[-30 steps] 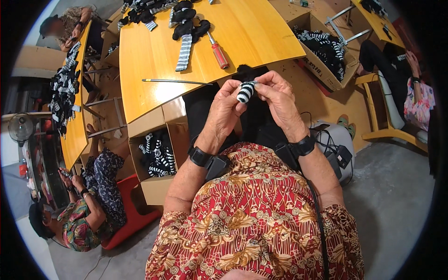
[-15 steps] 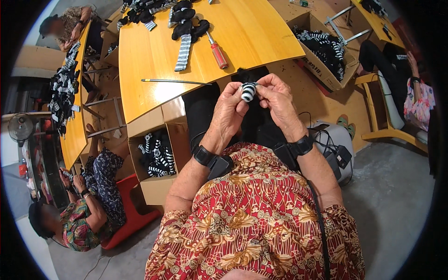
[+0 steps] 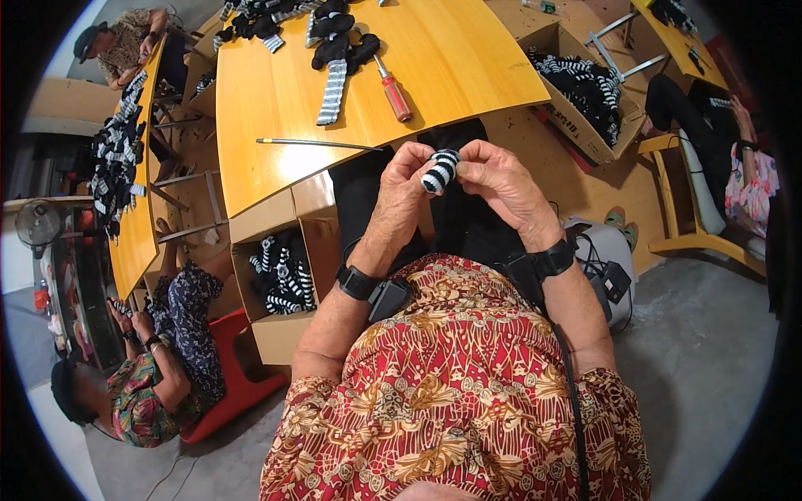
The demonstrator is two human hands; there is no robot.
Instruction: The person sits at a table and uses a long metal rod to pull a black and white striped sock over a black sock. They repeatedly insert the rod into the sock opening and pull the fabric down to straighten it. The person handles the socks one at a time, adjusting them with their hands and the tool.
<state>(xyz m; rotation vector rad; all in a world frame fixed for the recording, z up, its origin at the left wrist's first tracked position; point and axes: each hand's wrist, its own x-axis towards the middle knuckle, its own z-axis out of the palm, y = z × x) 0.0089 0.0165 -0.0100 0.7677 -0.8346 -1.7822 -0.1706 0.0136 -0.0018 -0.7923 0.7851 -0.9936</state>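
Observation:
Between my hands, over my lap, is a small black-and-white striped knit piece [image 3: 439, 171], perhaps part of a sock or glove. My left hand [image 3: 405, 185] pinches its left side with thumb and fingertips. On the opposite side my right hand [image 3: 499, 182] grips its upper edge, fingers curled. The striped end hangs down toward me, rounded at the tip. Just beyond my hands, the wooden table [image 3: 451, 67] carries a red-handled screwdriver [image 3: 395, 96], a thin dark rod [image 3: 313, 143] along its near edge and a grey striped knit piece [image 3: 332, 93].
An open cardboard box [image 3: 284, 275] of striped knit pieces stands left of my legs; another box [image 3: 576, 92] is at the right. Black knit items [image 3: 332, 29] are heaped on the table. Other people sit left and right. A grey case with cables [image 3: 610, 275] is by my right arm.
The striped piece is turned and more of its striped length shows below my fingers. My right hand has shifted slightly to the right and its fingers have moved along the edge.

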